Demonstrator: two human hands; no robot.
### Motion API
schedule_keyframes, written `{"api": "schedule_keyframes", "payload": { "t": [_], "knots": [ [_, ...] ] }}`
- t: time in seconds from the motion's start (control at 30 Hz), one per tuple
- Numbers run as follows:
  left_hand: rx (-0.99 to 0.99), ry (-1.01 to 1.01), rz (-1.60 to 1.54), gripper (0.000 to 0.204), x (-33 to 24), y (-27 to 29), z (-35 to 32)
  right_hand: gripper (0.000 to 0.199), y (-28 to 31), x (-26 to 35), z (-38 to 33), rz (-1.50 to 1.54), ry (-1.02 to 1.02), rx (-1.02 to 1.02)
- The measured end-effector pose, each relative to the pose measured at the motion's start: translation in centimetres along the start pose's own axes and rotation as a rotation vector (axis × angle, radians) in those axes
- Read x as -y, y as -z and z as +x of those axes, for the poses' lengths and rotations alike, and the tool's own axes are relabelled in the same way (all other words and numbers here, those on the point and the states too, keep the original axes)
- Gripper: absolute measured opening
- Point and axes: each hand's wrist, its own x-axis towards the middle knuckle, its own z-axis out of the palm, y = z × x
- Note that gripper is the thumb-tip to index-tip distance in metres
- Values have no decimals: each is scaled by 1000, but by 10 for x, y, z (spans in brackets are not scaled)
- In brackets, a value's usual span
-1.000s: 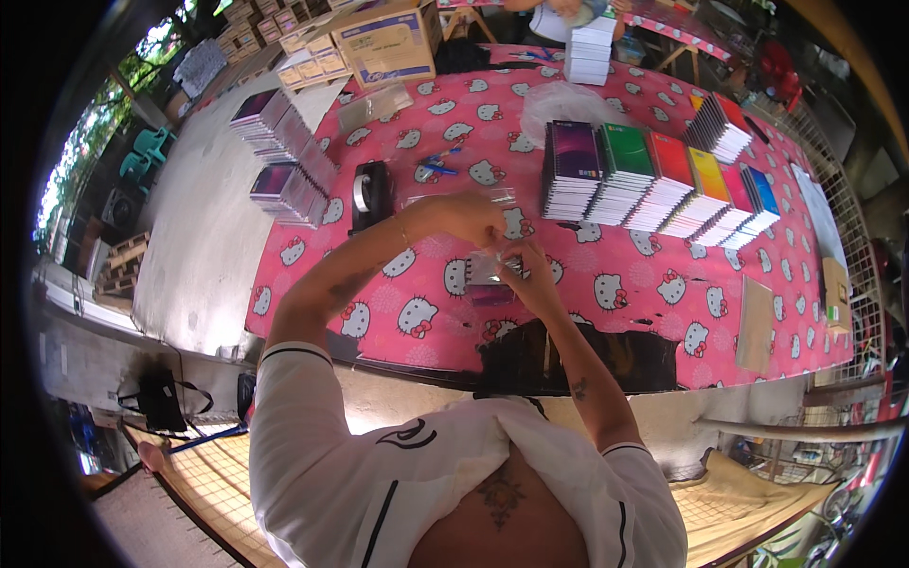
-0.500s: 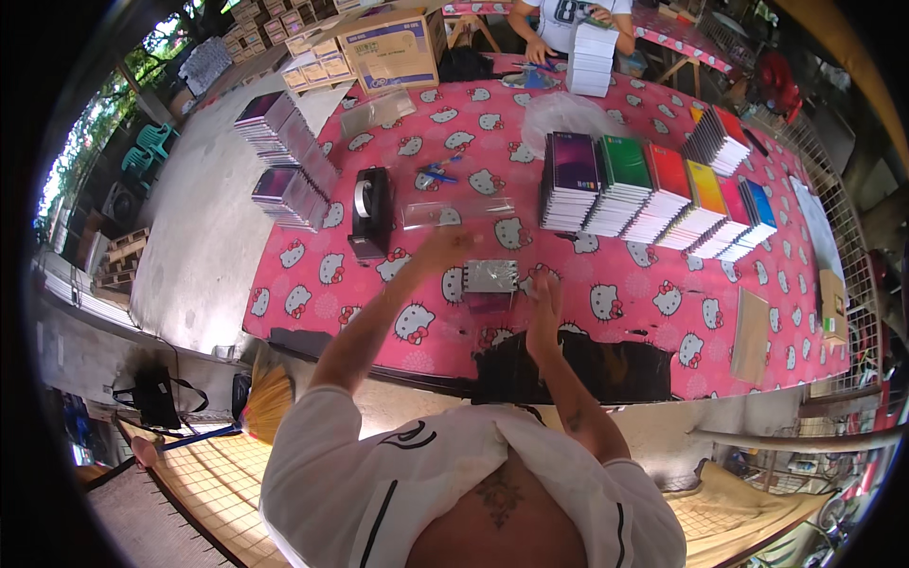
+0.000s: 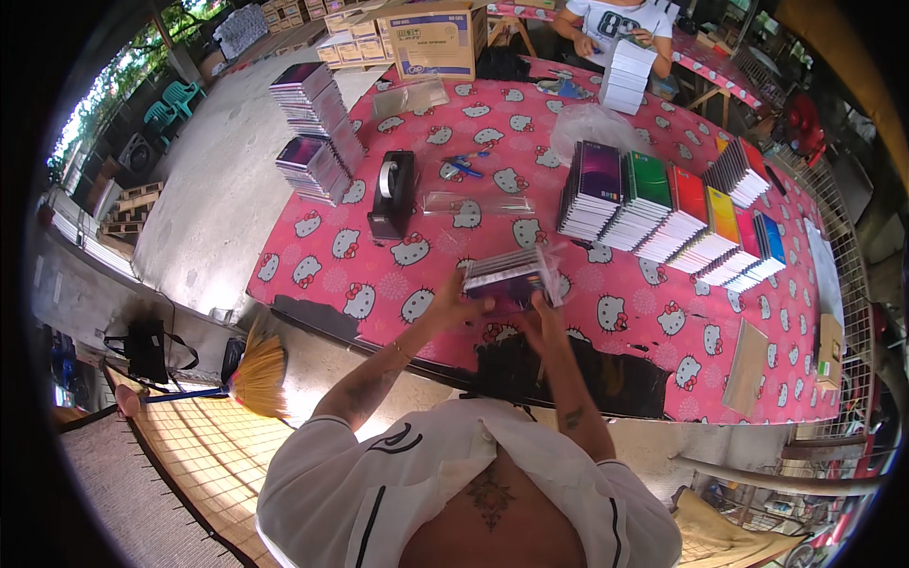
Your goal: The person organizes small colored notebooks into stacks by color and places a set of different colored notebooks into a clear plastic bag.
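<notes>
A small stack of spiral notebooks (image 3: 507, 291) with a dark purple cover is tilted up between my hands, just above the pink tablecloth. Clear plastic (image 3: 551, 265) sticks out at its right end. My left hand (image 3: 459, 305) is closed on the stack's left end. At the lower right corner my right hand (image 3: 543, 324) grips it, thumb against the cover. The fingers behind the stack are hidden. Beyond it lie clear plastic sleeves (image 3: 478, 204) and a black tape dispenser (image 3: 392, 194).
Purple notebook piles (image 3: 317, 170) stand at the table's left edge. Rows of coloured notebooks (image 3: 668, 204) stand on the right, near a crumpled clear bag (image 3: 592, 131). Blue pens or cutters (image 3: 464, 166) lie mid-table. Across the table, a person (image 3: 620, 28) handles a white stack (image 3: 628, 76).
Both hands have come together on the notebook stack, which lay flat on the table before. It is now lifted and tilted. The whole view has shifted slightly.
</notes>
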Motion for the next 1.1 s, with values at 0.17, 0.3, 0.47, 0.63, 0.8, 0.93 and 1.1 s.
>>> {"api": "schedule_keyframes", "payload": {
  "t": [0.17, 0.3, 0.47, 0.63, 0.8, 0.93, 1.1],
  "knots": [
    [-110, -139, -229, 71, -29, -14, -11, 78, -21, 54, 19, -1119, 130, 235],
    [-278, -350, 143, 36, -40, -9, 21, 56, -11, 61, 35, -985, 49, 126],
    [-712, -221, 373, 32, -7, 86, 44, 30, -82, 82, 17, -1382, 727, -116],
    [-655, 249, 68, 35, 41, 195, 64, 24, -119, 59, -2, -1960, 752, 141],
    [-501, 70, -174, 29, 52, 210, 81, 24, -128, 48, -2, -2041, 705, 84],
    [-607, 102, -440, 17, 70, 176, 59, 25, -122, 46, 0, -2039, 714, 5],
    [-739, 144, 952, 13, 49, 193, 48, 29, -129, 37, 1, -2038, 698, 29]
  ]
}}
